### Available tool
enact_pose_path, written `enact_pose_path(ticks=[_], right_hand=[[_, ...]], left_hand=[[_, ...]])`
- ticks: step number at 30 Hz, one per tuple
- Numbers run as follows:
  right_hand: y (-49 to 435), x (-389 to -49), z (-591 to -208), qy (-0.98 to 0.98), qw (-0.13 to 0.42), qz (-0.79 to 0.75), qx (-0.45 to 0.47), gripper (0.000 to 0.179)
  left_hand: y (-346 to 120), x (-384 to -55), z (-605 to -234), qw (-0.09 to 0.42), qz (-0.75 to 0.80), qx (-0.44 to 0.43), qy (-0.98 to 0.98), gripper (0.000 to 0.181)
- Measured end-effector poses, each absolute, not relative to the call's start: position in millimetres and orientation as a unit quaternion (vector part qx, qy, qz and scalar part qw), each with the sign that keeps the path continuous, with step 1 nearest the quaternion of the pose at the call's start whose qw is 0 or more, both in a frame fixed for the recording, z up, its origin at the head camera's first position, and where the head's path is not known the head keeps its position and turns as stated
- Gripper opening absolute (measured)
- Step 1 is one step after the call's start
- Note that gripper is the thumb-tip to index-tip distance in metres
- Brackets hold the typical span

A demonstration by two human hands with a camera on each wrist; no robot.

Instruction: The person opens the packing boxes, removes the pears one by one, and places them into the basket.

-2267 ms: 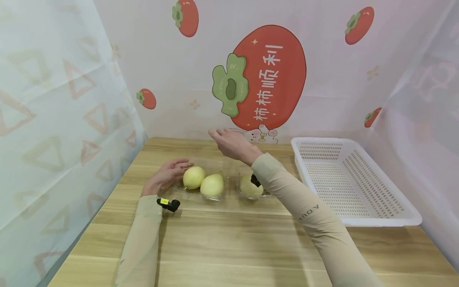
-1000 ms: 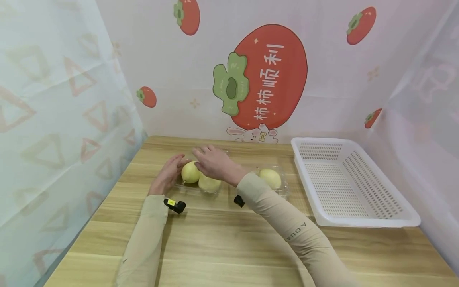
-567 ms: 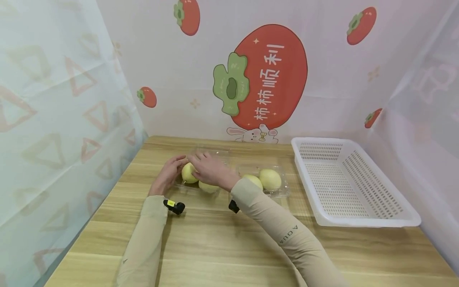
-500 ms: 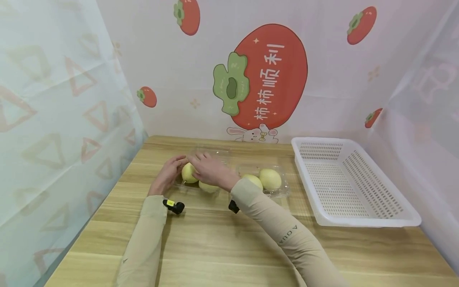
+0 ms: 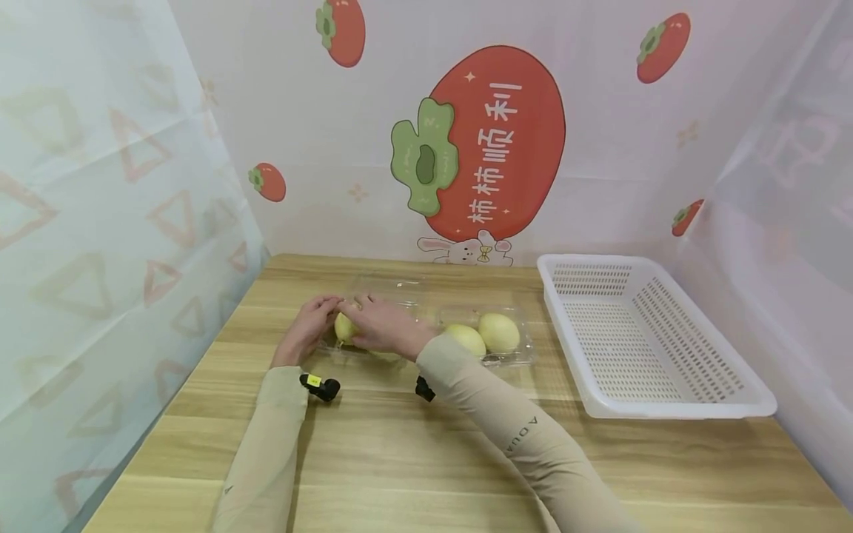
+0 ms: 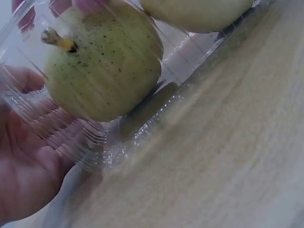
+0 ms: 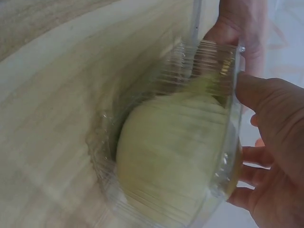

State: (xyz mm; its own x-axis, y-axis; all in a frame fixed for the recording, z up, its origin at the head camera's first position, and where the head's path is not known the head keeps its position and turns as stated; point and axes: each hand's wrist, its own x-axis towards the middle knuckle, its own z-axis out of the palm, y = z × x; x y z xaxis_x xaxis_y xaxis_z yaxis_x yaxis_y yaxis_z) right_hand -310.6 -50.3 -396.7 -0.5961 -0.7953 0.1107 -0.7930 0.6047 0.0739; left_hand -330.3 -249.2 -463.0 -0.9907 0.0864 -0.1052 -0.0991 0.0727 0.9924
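A clear plastic clamshell box (image 5: 323, 346) holds two pale yellow pears, its lid (image 5: 393, 283) folded back behind it. My left hand (image 5: 308, 326) holds the box's left end; in the left wrist view the palm lies against the ribbed plastic. From above, my right hand (image 5: 383, 326) reaches into the box, with fingers and thumb around the left pear (image 5: 343, 329). That pear's stem and speckled skin show in the left wrist view. The other pear (image 7: 166, 152) sits under my right palm, seen through plastic in the right wrist view and mostly covered in the head view.
A second clear box (image 5: 525, 355) stands just right of the first, with two pears (image 5: 498, 333) visible in it. A white perforated basket (image 5: 680, 411) is at the right. Patterned cloth (image 5: 320, 178) hangs behind the wooden table (image 5: 400, 451).
My right hand came down from above the box's back onto the left pear, uncovering more of the second box. The lid now shows behind the box. My left fingers bend more around its end.
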Motion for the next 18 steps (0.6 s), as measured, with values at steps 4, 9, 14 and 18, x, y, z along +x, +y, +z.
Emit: enact_pose_path(ticks=[4, 9, 14, 18], right_hand=[[-52.7, -311.8, -402.4, -0.885, 0.087, -0.027, 0.456, 0.066], [-54.0, -314.2, -406.5, -0.885, 0.093, -0.019, 0.456, 0.064], [-55.5, -314.7, -407.8, -0.891, 0.074, -0.021, 0.446, 0.071], [-57.5, -314.5, -410.5, -0.895, 0.076, -0.031, 0.439, 0.073]], left_hand=[[-248.4, -330.0, -461.1, 0.057, 0.682, -0.013, 0.729, 0.053], [-247.6, -329.2, -461.1, 0.063, 0.682, -0.013, 0.729, 0.051], [-246.0, -325.2, -456.0, 0.076, 0.694, -0.015, 0.716, 0.051], [-243.5, -319.8, -447.4, 0.082, 0.699, -0.016, 0.710, 0.051]])
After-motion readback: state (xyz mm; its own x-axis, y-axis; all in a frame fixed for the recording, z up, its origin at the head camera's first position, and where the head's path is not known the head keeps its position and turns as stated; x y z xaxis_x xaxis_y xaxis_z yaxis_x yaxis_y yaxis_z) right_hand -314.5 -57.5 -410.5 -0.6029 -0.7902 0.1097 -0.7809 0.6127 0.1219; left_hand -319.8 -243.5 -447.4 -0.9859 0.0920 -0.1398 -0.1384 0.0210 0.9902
